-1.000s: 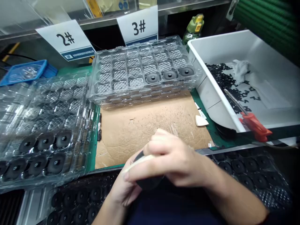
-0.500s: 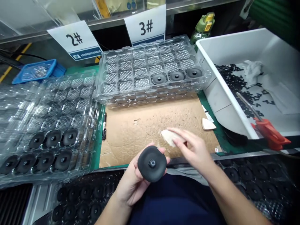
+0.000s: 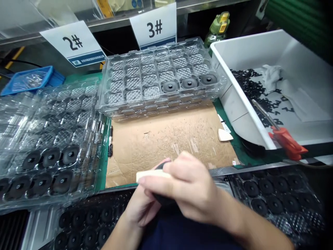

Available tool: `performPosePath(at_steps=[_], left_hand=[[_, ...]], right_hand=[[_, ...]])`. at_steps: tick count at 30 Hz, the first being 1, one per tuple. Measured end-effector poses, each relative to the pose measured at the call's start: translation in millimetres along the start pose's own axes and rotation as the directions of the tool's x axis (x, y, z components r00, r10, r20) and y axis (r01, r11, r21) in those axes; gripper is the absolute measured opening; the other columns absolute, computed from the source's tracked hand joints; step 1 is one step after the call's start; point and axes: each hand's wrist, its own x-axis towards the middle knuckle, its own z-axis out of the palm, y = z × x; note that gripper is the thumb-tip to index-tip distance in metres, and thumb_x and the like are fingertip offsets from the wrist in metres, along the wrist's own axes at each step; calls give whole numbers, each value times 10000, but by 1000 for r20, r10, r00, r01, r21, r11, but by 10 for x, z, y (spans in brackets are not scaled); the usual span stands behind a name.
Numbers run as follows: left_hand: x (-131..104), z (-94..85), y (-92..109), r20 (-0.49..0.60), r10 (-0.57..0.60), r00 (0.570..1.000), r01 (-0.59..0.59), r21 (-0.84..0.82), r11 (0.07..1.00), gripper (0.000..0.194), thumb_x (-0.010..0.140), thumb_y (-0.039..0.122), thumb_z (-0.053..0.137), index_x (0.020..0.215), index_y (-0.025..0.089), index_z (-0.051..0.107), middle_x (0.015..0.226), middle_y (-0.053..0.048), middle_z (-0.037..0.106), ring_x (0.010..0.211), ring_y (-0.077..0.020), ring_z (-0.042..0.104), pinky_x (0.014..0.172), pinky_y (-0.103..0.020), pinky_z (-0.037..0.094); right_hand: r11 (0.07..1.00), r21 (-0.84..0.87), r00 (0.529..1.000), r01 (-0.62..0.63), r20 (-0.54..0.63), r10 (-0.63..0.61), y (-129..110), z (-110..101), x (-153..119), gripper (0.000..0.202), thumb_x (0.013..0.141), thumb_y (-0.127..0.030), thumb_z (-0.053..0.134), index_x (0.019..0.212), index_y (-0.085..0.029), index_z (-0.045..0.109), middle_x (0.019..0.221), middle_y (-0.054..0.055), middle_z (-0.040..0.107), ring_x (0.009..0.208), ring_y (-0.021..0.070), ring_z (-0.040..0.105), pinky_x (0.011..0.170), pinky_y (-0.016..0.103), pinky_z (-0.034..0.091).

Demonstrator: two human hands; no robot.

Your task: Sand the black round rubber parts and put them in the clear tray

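A black round-cornered disc [image 3: 162, 199] is held low over the front edge of the bench by my left hand [image 3: 143, 205], whose fingers wrap its side. My right hand [image 3: 191, 185] is closed on a cream-coloured pad [image 3: 151, 173] and holds it against or just above the disc, hiding most of it. Beyond both hands lies a sheet of cardboard [image 3: 161, 139]. Clear stacked trays [image 3: 156, 100] stand behind it, with three black discs in the front row.
More clear trays [image 3: 85, 146] with black discs lie at left. A white bin [image 3: 244, 100] of small black parts stands at right, a red-handled tool [image 3: 288, 143] on its rim. A second cream piece [image 3: 225, 135] and a black pen [image 3: 110, 140] lie near the cardboard's sides.
My right hand has lifted the cream pad from the cardboard and brought it left onto or over the disc. My left hand still holds the disc, now turned. The view has shifted slightly.
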Motion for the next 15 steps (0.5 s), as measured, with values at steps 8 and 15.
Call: performPosePath(at_steps=[8,15], left_hand=[[70,-3,20,56,124,991,-124,-5,992,569,595,371,777,1128,258,612,1019,-6,688,935,-186,636,809,-227,510],[56,-31,111,180,281,943,-270,-82,959,524,625,326,771,1120,293,604,1154,12,653,1030,-209,617,893,-275,494]], right_hand=[[986,-116,985,-121,-136,105,-82,154,80,344,868,-112,408,1160,-192,572,811,22,652,701,147,529,648,318,326],[883,335,934,-329,-23,356,-215,199,-351,276,822,-150,530,1073,-223,616,891,-5,693,733,123,622,659,230,482]])
